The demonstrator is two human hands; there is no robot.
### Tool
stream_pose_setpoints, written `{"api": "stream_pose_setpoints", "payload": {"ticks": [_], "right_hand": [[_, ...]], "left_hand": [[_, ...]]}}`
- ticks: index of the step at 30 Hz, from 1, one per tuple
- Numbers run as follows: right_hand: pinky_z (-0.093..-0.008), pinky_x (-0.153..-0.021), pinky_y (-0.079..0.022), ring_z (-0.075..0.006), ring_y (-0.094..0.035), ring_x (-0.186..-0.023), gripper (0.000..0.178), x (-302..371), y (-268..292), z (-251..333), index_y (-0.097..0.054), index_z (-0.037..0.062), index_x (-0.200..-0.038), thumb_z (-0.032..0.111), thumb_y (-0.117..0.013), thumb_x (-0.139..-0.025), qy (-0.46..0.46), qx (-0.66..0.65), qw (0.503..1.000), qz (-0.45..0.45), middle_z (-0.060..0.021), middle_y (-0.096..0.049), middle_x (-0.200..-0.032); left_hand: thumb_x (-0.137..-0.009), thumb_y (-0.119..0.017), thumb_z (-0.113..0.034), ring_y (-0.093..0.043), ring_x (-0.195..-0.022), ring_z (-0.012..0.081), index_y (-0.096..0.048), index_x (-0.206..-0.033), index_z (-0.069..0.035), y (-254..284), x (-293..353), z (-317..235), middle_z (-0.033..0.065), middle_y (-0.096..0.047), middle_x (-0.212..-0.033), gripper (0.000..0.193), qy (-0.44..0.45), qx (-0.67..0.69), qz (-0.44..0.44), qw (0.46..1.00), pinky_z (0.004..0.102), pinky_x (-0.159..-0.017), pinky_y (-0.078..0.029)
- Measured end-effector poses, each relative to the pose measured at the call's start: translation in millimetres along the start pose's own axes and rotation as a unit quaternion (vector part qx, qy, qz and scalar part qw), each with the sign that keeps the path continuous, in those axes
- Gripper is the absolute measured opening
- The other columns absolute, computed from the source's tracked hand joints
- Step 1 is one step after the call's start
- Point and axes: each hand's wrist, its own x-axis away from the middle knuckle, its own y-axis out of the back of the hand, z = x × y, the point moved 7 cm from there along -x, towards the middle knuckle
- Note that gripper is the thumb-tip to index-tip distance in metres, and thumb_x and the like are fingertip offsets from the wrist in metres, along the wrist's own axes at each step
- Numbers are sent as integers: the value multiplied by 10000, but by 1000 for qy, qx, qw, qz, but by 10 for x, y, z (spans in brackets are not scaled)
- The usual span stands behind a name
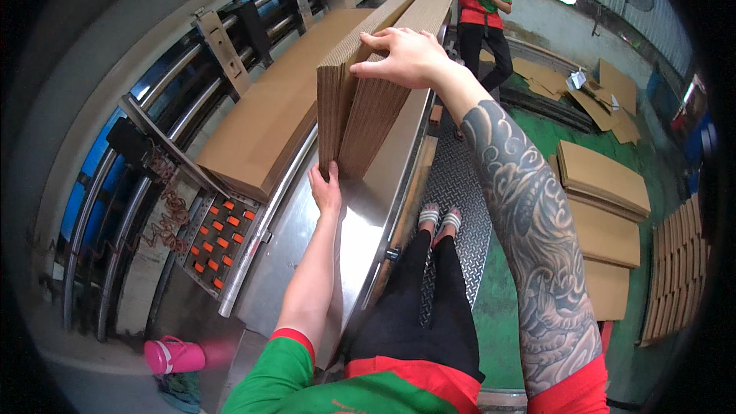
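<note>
A long stack of corrugated cardboard sheets (377, 119) stands on edge on the metal table (287, 268), split by a narrow gap into two bundles. Over its top edge lies my right hand (406, 57), thumb and fingers spread across both bundles. My left hand (326, 189) is at the lower near corner of the left bundle (331, 107), a finger and thumb up against its end; its other fingers are partly hidden. Left of the bundles, a flat pile of brown cardboard sheets (261, 123) lies on the machine bed.
Rollers and rails (165, 96) of a machine run along the left, with an orange-wheeled roller plate (218, 245) below. A pink jug (175, 355) sits lower left. Ahead stands another person (484, 15). Cardboard stacks (602, 222) rest on the green floor at right, beyond a metal tread plate (460, 184).
</note>
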Motion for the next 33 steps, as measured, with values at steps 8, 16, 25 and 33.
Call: {"api": "stream_pose_setpoints", "payload": {"ticks": [8, 16, 25, 33], "right_hand": [[-615, -1245, -270, -306, -523, -1458, 907, -80, 18, 145, -581, 246, -1548, 804, -613, -833, 3, 5, 1000, -14, -127, -643, -1477], [-592, -1228, -307, -336, -589, -1387, 879, -28, 51, 141, -656, 237, -1482, 792, -637, -801, -6, -20, 999, -40, -190, -688, -1391], [-583, -1233, -316, -343, -593, -1383, 898, -65, 37, 138, -635, 244, -1502, 794, -636, -793, -4, 0, 999, -45, -169, -685, -1410], [-594, -1225, -325, -358, -620, -1345, 860, -44, 38, 118, -659, 241, -1477, 781, -637, -807, 5, -4, 999, -48, -185, -706, -1366]], "left_hand": [[-1001, -630, -647, -546, -1316, 413, -545, -1375, 3, -40, -1, -42, 201, -562, -1366, 755, -2, -27, -6, 1000, 495, -1104, -424], [-1010, -678, -556, -595, -1184, 421, -568, -1236, 14, -104, 81, -74, 205, -588, -1242, 624, -20, -36, -47, 998, 499, -1012, -462], [-1010, -699, -490, -612, -1130, 422, -570, -1152, 4, -147, 153, -94, 199, -614, -1169, 530, -7, -28, -74, 997, 503, -962, -473], [-1051, -637, -360, -576, -1099, 498, -501, -1094, 35, -234, 192, -248, 268, -586, -1113, 420, -84, -137, -110, 981, 568, -934, -461]]}}
